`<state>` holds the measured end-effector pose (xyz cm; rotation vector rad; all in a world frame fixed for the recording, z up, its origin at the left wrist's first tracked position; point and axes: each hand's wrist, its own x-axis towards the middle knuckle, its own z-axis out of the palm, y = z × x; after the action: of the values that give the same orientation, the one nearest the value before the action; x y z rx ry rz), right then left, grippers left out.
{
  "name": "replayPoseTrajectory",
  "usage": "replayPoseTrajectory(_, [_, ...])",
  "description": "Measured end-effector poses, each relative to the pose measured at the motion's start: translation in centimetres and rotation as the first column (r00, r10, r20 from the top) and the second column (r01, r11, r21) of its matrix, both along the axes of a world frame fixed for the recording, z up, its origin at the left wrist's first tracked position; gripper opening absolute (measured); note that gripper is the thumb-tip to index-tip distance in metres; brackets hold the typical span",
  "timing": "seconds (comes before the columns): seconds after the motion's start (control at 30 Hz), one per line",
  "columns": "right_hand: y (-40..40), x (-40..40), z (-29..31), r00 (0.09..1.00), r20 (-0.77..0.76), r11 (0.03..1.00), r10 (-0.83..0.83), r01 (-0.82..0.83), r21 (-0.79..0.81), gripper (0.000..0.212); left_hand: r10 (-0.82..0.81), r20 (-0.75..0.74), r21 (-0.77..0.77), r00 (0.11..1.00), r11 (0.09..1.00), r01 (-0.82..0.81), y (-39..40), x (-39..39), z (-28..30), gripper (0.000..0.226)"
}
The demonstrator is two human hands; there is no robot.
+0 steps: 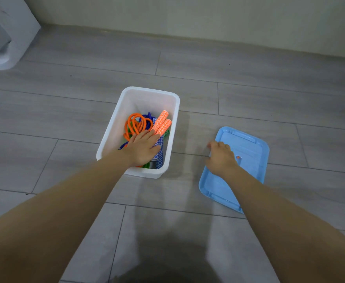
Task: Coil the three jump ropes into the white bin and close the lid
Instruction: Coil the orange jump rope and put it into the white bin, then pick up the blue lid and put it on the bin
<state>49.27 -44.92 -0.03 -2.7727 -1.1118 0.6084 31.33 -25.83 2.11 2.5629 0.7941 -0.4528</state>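
A translucent white plastic bin (114, 127), smooth and faintly glossy, sat on matt grey wood-look floor tiles (65, 99). Beneath the left hand's fingers (147, 135) lay smooth, rubbery orange cord (133, 123) and matt, patterned orange handles (162, 122). Under the right hand's fingers (220, 146) lay a smooth light-blue plastic lid (247, 152).

Your left hand (142, 147) flat on coiled orange, blue and green jump ropes (135, 124) inside the white plastic bin (114, 127), your right hand (221, 157) curled over the light blue plastic lid's (247, 152) near-left edge, lid flat on the grey tiled floor (65, 111) beside the bin.
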Motion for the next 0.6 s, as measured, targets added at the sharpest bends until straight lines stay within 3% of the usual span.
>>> replayPoseTrajectory(0.13, [-4.1, 1.9, -1.5, 0.992, 0.026, 0.99, -0.124, 0.125, -0.063, 0.049, 0.086, 0.284, 0.013, 0.955, 0.996, -0.093, -0.9, 0.4, 0.0, 0.061])
replayPoseTrajectory(0.23, [-6.4, 3.1, -2.0, 0.954, 0.077, 0.956, -0.289, 0.291, -0.02, 0.05, -0.005, 0.51, 0.061, 0.86, 0.998, -0.031, -3.0, 2.1, 1.2, 0.058])
replayPoseTrajectory(0.33, [-8.1, 4.1, -2.4, 0.889, 0.053, 0.891, -0.454, 0.454, 0.02, 0.052, -0.163, 0.623, 0.143, 0.765, 0.985, 0.093, -6.1, 4.6, 2.7, 0.057])
replayPoseTrajectory(0.47, [-10.2, 5.1, -3.5, 0.815, 0.028, 0.816, -0.578, 0.578, 0.015, 0.055, -0.237, 0.547, 0.07, 0.803, 0.969, 0.238, -10.5, 6.8, 1.6, 0.061])
replayPoseTrajectory(0.6, [-12.3, 5.2, -4.5, 0.742, -0.021, 0.743, -0.67, 0.669, -0.022, 0.059, -0.076, 0.323, -0.234, 0.943, 0.959, 0.158, -14.1, 6.9, -0.8, 0.061])
